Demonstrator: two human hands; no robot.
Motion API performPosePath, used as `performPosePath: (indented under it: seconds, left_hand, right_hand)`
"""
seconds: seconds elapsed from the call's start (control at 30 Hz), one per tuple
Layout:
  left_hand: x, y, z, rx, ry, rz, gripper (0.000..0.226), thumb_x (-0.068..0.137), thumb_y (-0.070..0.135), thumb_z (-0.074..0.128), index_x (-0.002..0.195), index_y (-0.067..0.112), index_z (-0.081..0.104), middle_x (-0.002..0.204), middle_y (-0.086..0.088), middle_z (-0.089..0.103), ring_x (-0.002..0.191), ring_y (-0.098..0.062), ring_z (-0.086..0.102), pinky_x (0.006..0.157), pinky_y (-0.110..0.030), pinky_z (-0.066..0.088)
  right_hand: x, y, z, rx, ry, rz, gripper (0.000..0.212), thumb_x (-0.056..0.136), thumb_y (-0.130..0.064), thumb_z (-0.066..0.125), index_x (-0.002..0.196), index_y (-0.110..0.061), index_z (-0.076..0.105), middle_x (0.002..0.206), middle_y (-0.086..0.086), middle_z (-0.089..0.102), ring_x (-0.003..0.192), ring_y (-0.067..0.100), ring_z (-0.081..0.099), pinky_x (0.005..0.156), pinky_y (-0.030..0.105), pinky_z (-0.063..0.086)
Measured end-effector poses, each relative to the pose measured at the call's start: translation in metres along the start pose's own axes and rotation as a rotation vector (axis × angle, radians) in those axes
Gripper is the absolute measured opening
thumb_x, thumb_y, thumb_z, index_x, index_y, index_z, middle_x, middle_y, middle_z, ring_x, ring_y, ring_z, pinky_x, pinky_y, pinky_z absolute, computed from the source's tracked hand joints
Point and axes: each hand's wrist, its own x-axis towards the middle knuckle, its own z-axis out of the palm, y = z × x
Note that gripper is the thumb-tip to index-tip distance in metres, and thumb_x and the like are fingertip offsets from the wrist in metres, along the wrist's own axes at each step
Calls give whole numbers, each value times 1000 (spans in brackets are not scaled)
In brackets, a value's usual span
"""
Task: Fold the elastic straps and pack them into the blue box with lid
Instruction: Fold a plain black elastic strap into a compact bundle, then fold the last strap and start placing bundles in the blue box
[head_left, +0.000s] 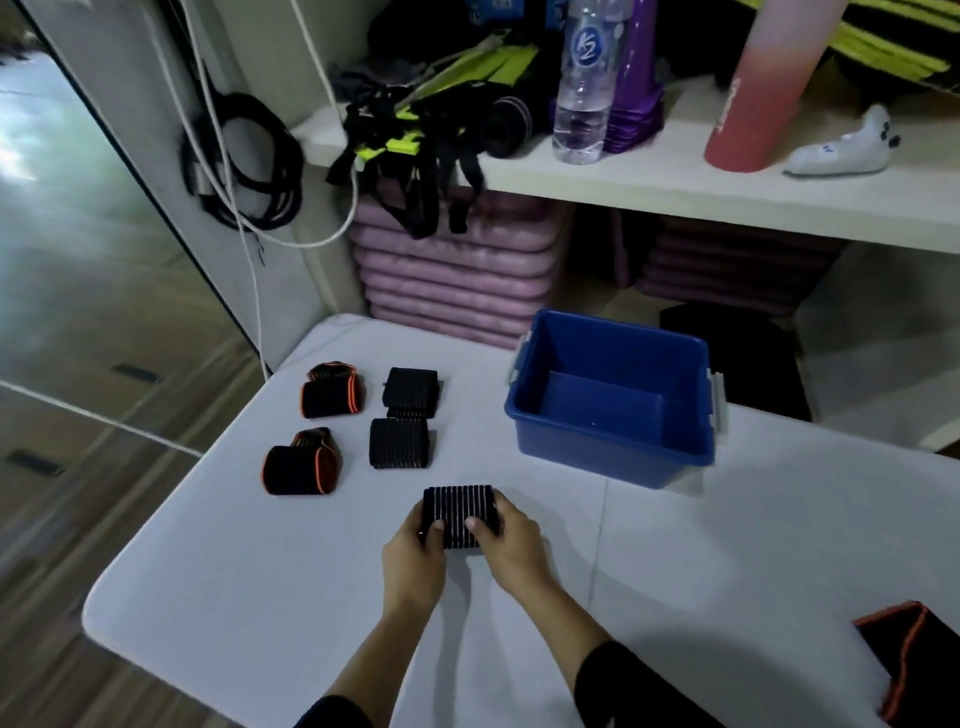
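- Gripping the folded strap (460, 512), left hand (415, 545) and right hand (511, 540) curl around its ends.
- Loosening either grip may let it unfold before the blue box (597, 452).

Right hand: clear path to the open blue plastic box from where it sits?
Probably yes. The right hand grips the black ribbed folded strap together with the left hand; the blue plastic box stands lidless just ahead and to its right, with only bare white table between them.

Bare table (519, 457) separates folded straps (399, 441) from blue box (613, 447).
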Motion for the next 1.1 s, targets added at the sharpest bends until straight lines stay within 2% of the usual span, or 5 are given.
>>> performPosePath:
  seconds: [0.17, 0.57, 0.77, 0.97, 1.1]
  left_hand:
    - [41, -38, -43, 63, -2, -54, 33, 95, 11, 44, 127, 13, 53, 111, -9, 65, 93, -19, 58, 78, -27, 42]
    - [81, -63, -70, 227, -111, -49, 35, 95, 19, 46, 128, 6, 51, 115, -19, 52, 107, -33, 52, 93, -35, 41]
    - [78, -67, -75, 272, -110, -2, 45, 93, 26, 52, 133, 7, 44, 122, -20, 50, 117, -36, 45, 98, -40, 38]
    - [57, -54, -79, 322, 58, 252, 36, 88, 17, 58, 123, 10, 51, 114, -12, 47, 109, -30, 44, 88, -39, 43]
    - [41, -44, -64, 249, -53, 393, 27, 84, 9, 59, 111, 14, 58, 103, -1, 47, 101, -22, 49, 86, -36, 48]
  right_hand:
    - [20, -21, 57, -46, -48, 33, 34, 93, -23, 52, 127, -22, 52, 118, -2, 64, 106, 14, 59, 75, 15, 36]
    - [50, 0, 105, -181, 39, 48, 48, 74, -53, 53, 116, -30, 57, 103, 2, 59, 93, 20, 62, 85, 40, 55]
    - [29, -21, 94, -159, 55, 37, 45, 86, -31, 61, 129, -25, 50, 110, 1, 51, 101, 21, 56, 94, 36, 48]
    - [10, -13, 75, -143, 114, -1, 48, 88, -31, 61, 133, -20, 46, 123, 0, 49, 114, 16, 51, 101, 33, 45]
    - [-13, 7, 49, -189, 248, -72, 33, 89, -32, 60, 121, -26, 55, 115, -9, 54, 107, 9, 54, 96, 31, 49]
